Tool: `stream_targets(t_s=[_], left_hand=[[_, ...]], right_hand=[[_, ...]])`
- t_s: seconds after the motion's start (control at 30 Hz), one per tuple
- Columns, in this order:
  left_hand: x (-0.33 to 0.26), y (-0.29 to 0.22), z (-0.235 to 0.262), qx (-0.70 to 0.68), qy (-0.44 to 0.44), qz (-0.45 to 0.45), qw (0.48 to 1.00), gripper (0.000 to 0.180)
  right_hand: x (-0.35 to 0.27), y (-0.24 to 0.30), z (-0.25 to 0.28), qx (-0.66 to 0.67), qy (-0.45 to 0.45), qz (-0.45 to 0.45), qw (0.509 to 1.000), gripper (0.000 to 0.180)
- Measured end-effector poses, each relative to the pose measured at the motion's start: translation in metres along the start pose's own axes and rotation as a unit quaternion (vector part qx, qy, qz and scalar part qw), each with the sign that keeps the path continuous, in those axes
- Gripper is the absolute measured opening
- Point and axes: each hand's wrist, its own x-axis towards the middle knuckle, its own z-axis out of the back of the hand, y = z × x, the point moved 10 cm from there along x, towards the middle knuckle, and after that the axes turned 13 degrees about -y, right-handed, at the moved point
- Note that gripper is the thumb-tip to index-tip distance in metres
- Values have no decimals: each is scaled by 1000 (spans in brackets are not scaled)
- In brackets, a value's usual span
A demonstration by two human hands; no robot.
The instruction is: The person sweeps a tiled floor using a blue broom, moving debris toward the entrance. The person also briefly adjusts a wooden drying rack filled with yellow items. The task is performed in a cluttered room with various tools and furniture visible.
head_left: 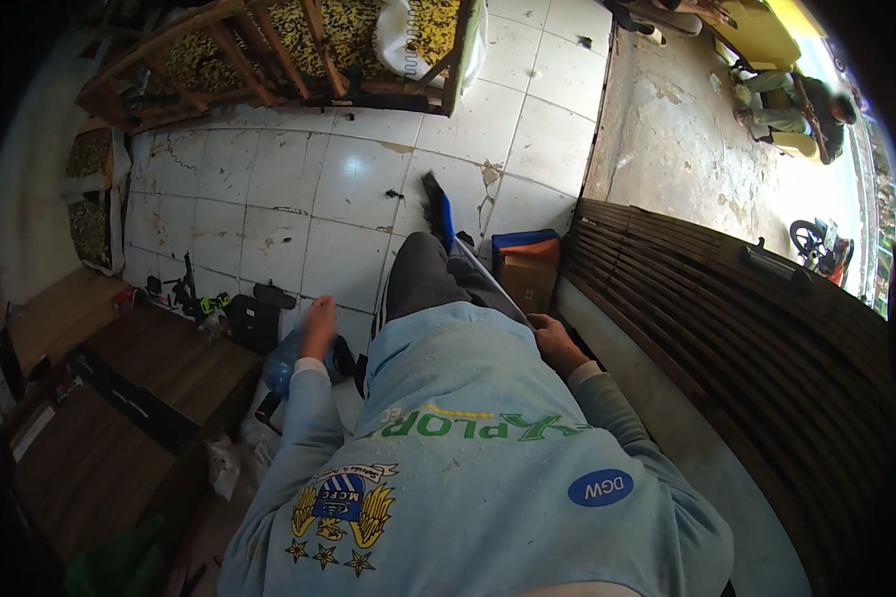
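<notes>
I am looking down my own front: a light blue printed sweatshirt (468, 468) and dark grey trousers (428, 279). My left hand (319, 326) hangs beside my left thigh with its fingers stretched out, holding nothing. It is just above a pale blue plastic bottle (281, 366) on the floor. My right hand (558, 343) lies against my right hip at the trouser edge, its fingers curled inward. Whether it grips anything is hidden. My foot in a black and blue shoe (436, 207) reaches out over the white tiles.
A cardboard box (528, 281) with a blue lid stands by my right leg, next to a dark slatted wooden panel (707, 328). Brown wooden boards (119, 398), black tools (254, 318) and a wooden frame (269, 50) lie around on cracked tiles. Another person crouches far right (796, 109).
</notes>
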Motion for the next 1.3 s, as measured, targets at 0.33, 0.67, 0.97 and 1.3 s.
stream_targets(t_s=[0.33,0.67,0.97,1.3], left_hand=[[46,0,11,26,17,-78,996,52],[37,133,95,-20,-29,33,999,44],[-11,196,153,-126,-101,142,977,40],[-127,248,121,-120,-115,137,977,49]], right_hand=[[-21,84,101,-4,-181,-6,983,46],[-199,196,72,-278,-52,1,959,46],[-71,156,-249,-349,243,261,867,39],[137,161,-86,-437,68,668,599,39]])
